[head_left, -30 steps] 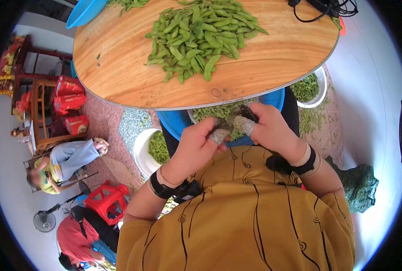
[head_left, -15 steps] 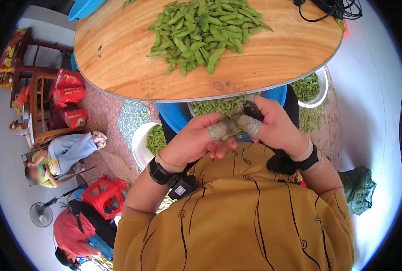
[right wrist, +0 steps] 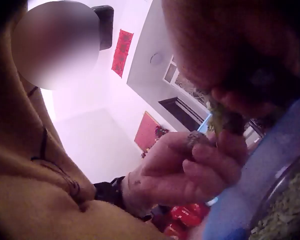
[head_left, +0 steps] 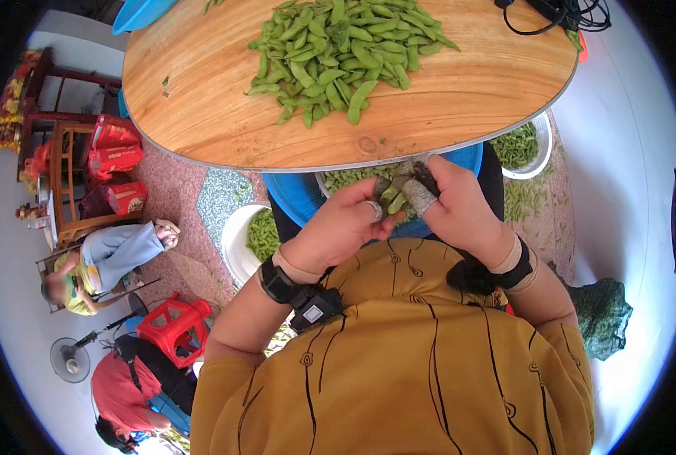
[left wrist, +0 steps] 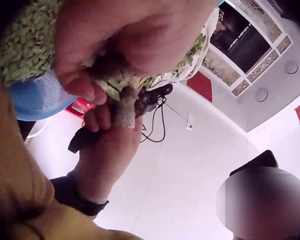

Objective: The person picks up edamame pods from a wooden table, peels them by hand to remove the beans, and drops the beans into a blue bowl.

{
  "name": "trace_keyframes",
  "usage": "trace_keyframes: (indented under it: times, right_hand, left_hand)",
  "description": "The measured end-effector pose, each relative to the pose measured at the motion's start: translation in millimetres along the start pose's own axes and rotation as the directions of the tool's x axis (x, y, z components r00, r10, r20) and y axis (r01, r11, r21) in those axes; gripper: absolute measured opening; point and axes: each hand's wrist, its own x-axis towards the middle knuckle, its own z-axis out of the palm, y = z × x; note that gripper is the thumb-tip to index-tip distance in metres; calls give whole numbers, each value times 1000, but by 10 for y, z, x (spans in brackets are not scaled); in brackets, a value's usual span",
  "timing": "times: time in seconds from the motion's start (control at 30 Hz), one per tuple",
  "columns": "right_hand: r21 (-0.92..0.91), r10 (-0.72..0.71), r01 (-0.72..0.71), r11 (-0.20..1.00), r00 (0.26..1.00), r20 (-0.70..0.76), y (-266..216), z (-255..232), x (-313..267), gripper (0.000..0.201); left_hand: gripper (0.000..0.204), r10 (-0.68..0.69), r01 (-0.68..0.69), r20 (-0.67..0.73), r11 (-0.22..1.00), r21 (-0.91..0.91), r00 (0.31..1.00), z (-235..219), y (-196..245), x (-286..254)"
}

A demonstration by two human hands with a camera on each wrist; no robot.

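In the head view a green pod (head_left: pixel 396 203) is pinched between both hands, over a bowl of shelled beans (head_left: pixel 345 179) below the table's edge. The left hand (head_left: pixel 330 232) has curled fingers around one end of it. The right hand (head_left: pixel 463 207), with grey wraps on thumb and finger, grips the other end. In the left wrist view the left hand (left wrist: pixel 135 40) is close to the lens and the right hand (left wrist: pixel 107 150) is beyond it. The right wrist view shows the left hand (right wrist: pixel 185 172) with a pod (right wrist: pixel 219 119) at its fingertips.
A heap of pods (head_left: pixel 338 57) lies on the round wooden table (head_left: pixel 201 98). The bean bowl sits in a blue basin (head_left: pixel 289 199). White basins of pods stand left (head_left: pixel 235 243) and right (head_left: pixel 541 148). Two other people are at the left, near a red stool (head_left: pixel 175 330).
Since half a second ago, the left hand has turned and its fingers have curled in more. The pod between the hands shows more clearly. Earlier, the table edge shifted upward in view.
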Motion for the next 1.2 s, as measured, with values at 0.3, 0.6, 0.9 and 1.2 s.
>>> trace_keyframes:
  times: [0.3,0.6,0.9,1.2]
  right_hand:
    - [-171,-116,116,978,993,8,1,-4,-31,21]
    - [-281,-139,130,951,990,-11,82,-21,-58,21]
    - [-193,-32,31,981,999,-2,69,-68,-2,18]
    - [-562,-276,95,821,929,-246,-324,272,668,27]
  left_hand:
    - [23,-28,14,68,981,193,997,-18,20,79]
    - [38,441,-421,295,222,879,848,-73,-34,173]
    - [26,209,-219,79,832,510,975,-140,72,-64]
    - [41,632,179,-180,66,982,754,-1131,-153,-1005]
